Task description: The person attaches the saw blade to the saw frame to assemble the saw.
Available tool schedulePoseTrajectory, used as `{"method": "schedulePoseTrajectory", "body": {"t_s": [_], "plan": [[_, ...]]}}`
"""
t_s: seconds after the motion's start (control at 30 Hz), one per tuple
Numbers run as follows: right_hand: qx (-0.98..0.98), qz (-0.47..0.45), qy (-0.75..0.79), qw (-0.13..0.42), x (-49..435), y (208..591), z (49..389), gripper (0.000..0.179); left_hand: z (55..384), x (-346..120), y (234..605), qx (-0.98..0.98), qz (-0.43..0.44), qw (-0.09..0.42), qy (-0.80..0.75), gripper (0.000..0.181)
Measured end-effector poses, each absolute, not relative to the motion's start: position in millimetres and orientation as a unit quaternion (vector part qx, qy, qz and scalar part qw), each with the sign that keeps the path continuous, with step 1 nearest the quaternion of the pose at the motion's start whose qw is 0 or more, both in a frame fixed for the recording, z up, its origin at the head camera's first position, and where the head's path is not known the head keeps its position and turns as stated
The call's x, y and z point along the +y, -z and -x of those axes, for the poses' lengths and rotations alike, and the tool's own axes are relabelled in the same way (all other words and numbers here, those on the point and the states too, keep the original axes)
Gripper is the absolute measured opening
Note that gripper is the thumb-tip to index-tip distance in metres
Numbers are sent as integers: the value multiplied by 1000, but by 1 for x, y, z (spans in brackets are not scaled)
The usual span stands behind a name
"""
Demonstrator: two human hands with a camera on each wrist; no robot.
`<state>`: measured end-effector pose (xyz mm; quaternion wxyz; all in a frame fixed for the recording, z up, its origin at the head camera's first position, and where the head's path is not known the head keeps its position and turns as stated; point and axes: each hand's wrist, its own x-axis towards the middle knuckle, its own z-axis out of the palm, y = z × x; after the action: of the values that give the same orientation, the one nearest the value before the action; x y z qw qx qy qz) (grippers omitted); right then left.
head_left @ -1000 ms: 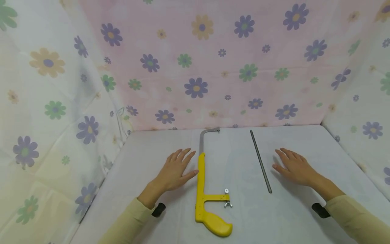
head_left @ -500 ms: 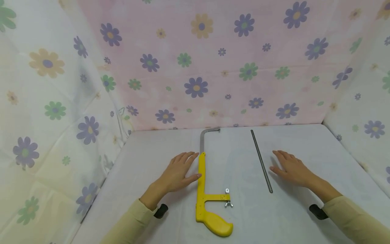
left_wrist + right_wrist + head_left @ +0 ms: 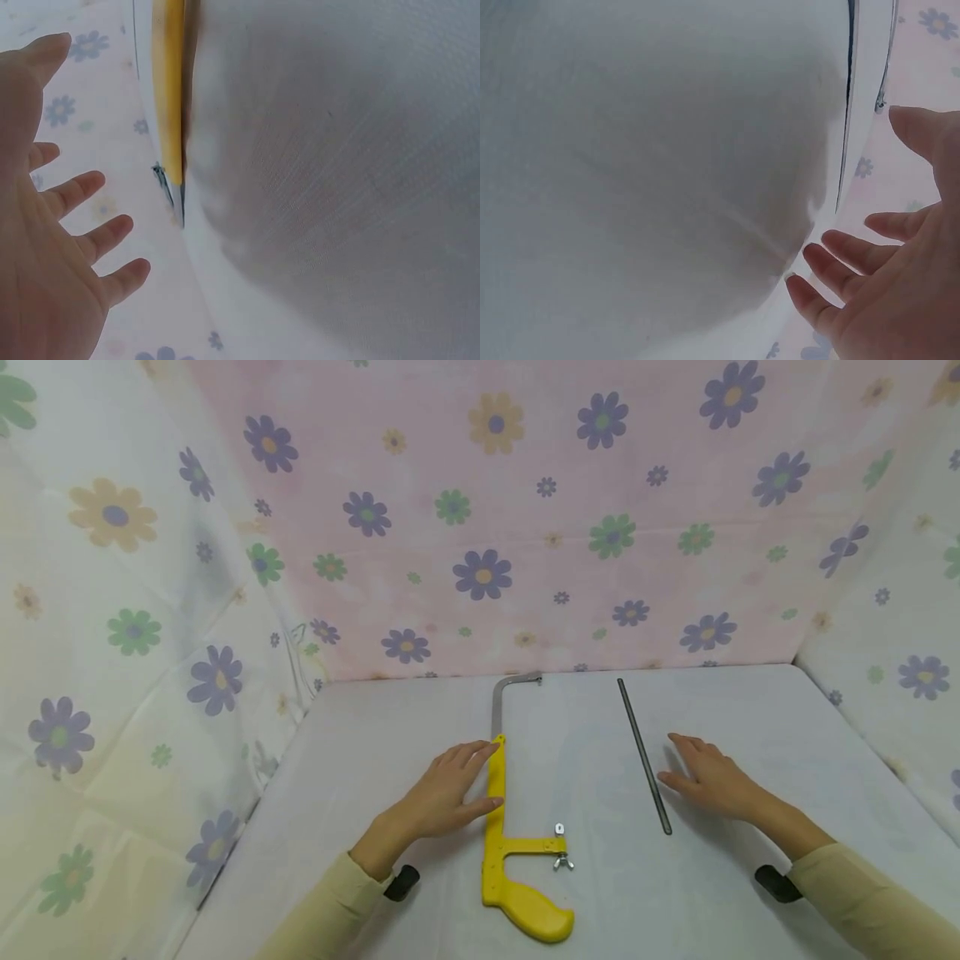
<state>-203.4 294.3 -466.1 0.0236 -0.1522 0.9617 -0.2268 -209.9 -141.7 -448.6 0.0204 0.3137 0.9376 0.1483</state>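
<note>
Five digits spread wide, thumb well apart from the rest, the left hand hovers just left of centre in the head view and holds nothing; there its thumb and index fingertip overlap the yellow saw frame, yet the left wrist view shows a gap between them; the saw frame lies on the white worktop at lower centre, its handle near the bottom edge, its grey metal arm bending right at the top, a wing nut at the end of its short crossbar; the right hand, right of centre, is likewise wide, with slightly bent fingers and nothing in its grasp; its thumb tip is just beside a thin dark strip, apart from it, which slants from upper left to lower right; pink flowered cloth fills the top of the frame.
</note>
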Motion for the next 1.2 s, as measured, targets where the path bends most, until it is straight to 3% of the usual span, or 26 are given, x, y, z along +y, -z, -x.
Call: {"method": "schedulePoseTrajectory", "body": {"t_s": [0.23, 1.2], "plan": [[954, 149, 257, 41, 288, 461, 204, 85, 208, -137, 447, 933, -318, 40, -164, 82], [937, 123, 320, 65, 263, 448, 196, 75, 197, -117, 451, 914, -348, 88, -188, 78]]}}
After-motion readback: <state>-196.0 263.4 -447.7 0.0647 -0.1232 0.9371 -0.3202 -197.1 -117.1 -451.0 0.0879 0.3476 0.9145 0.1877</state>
